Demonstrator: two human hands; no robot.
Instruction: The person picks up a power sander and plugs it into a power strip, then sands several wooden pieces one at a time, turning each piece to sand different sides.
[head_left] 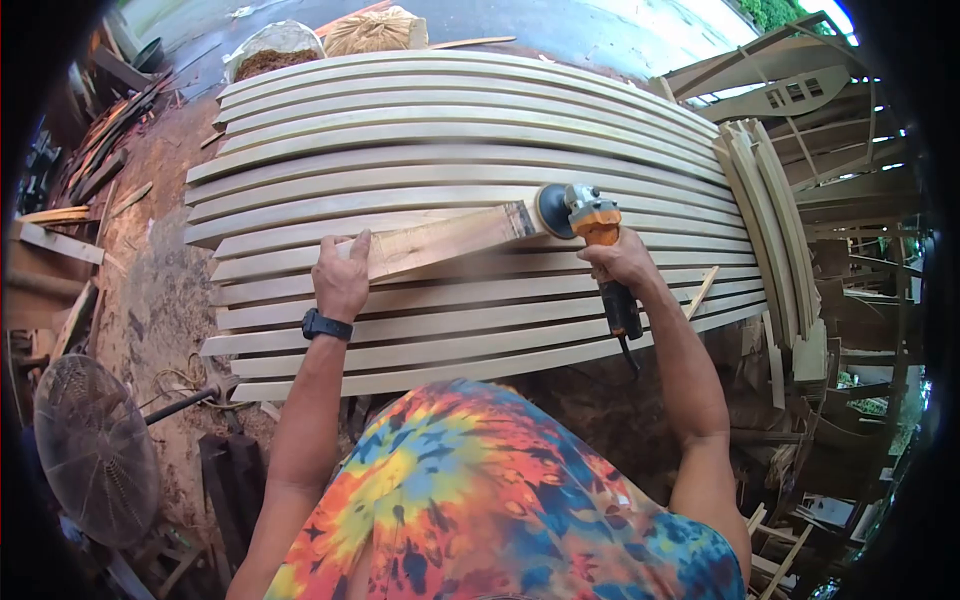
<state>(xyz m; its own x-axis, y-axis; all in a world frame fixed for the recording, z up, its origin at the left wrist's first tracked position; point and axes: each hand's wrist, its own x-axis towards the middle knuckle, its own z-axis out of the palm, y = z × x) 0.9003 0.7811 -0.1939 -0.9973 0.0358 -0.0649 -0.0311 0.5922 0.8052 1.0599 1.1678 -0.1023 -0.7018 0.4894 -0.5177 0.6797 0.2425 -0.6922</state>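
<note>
Head view: left hand (342, 278), fingers clamped on short pale rough-grained wooden board (445, 242), lying slanted over long smooth parallel slats (430, 352). Right hand (622, 262) grips orange-and-black angle grinder (600, 232), round disc (556, 211) at board's dark-marked end.

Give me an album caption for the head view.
Left hand holding a board, right hand gripping a grinder, above long pale planks.

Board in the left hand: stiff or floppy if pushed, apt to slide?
The board is probably stiff: solid-looking wood, no sag visible. It may pivot over the slats, since only the left hand grips it, near one end. Gaps between slats might catch an edge.
</note>
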